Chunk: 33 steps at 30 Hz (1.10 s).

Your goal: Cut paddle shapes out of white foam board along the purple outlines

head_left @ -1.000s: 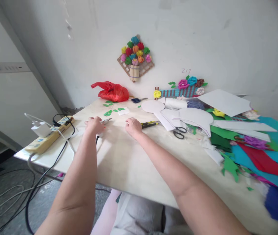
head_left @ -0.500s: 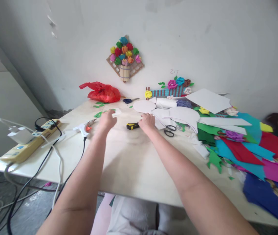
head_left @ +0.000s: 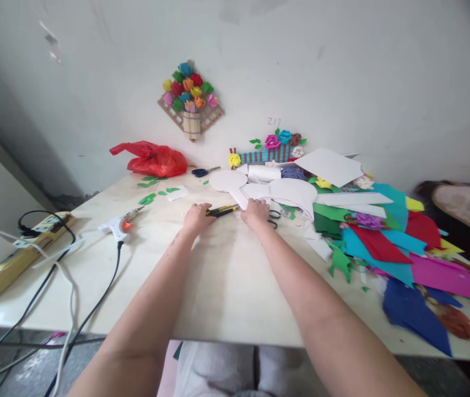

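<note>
My left hand (head_left: 198, 219) is closed at the left end of a black and yellow utility knife (head_left: 220, 212), which lies across the table between both hands. My right hand (head_left: 256, 214) rests just beyond the knife's other end, fingers bent at the edge of white cut card (head_left: 241, 197); whatever is under them is hidden. Black-handled scissors (head_left: 274, 218) lie right beside it, partly covered. To the left of my left hand are small green leaf cut-outs (head_left: 147, 199) and a white scrap (head_left: 177, 193). A white glue gun (head_left: 117, 226) with an orange trigger lies further left.
A yellow power strip (head_left: 50, 234) with cables runs along the left side. At the back are a red plastic bag (head_left: 156, 160) and dark blue scissors (head_left: 205, 172). Coloured sheets (head_left: 383, 242) pile up on the right. Paper flowers (head_left: 191, 91) hang on the wall.
My left hand has moved from the green leaves and white scrap to the utility knife. My right hand has shifted slightly towards the scissors, and the view has turned right.
</note>
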{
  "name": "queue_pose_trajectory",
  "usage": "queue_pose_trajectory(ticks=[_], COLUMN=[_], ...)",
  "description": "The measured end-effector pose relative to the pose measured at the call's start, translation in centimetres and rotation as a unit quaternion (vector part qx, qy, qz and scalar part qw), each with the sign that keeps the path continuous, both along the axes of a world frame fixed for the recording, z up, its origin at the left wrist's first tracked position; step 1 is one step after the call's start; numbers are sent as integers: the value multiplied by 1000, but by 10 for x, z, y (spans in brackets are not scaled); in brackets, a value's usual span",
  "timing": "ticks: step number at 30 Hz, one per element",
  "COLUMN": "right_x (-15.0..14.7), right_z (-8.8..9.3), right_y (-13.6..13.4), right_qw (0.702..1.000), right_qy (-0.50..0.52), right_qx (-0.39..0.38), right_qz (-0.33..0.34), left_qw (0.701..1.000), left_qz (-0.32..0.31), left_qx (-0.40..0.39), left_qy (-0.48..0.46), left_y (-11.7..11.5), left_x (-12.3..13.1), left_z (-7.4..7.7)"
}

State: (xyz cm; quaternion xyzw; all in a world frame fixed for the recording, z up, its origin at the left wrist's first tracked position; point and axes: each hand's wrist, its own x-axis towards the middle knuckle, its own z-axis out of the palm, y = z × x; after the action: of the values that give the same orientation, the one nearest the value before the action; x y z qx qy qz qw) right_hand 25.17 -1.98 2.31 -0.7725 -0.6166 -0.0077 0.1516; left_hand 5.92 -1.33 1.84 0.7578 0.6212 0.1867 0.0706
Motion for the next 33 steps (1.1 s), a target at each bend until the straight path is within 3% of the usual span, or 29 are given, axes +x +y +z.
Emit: queue_pose_trajectory(ticks=[7,10,15,18,23,26,33], right_x=[-2,0,10,17,31,46,97], right_z=[-5,-8,-8,-7,-3,0,-3], right_y=[1,0,-6,-9,-15,-19,-22], right_qw=[999,997,991,983,962,946,910], right_qy=[-24,-21,-3,20,97,137,187], right_qx=[37,66,136,181,244,272,289], right_qz=[24,18,0,-18,-70,-112,-232], left_qw=[999,1000,989,973,900,882,903], left_qz=[22,23,49,14,-64,-88,-126], left_qx=[-37,-4,16,12,-81,-103,-120], left_qy=[17,6,-137,-232,-425,-450,-394], left_y=[8,8,4,3,3,0,-3], left_x=[-15,-9,25,52,96,116,147], left_z=[3,8,18,20,15,11,-1])
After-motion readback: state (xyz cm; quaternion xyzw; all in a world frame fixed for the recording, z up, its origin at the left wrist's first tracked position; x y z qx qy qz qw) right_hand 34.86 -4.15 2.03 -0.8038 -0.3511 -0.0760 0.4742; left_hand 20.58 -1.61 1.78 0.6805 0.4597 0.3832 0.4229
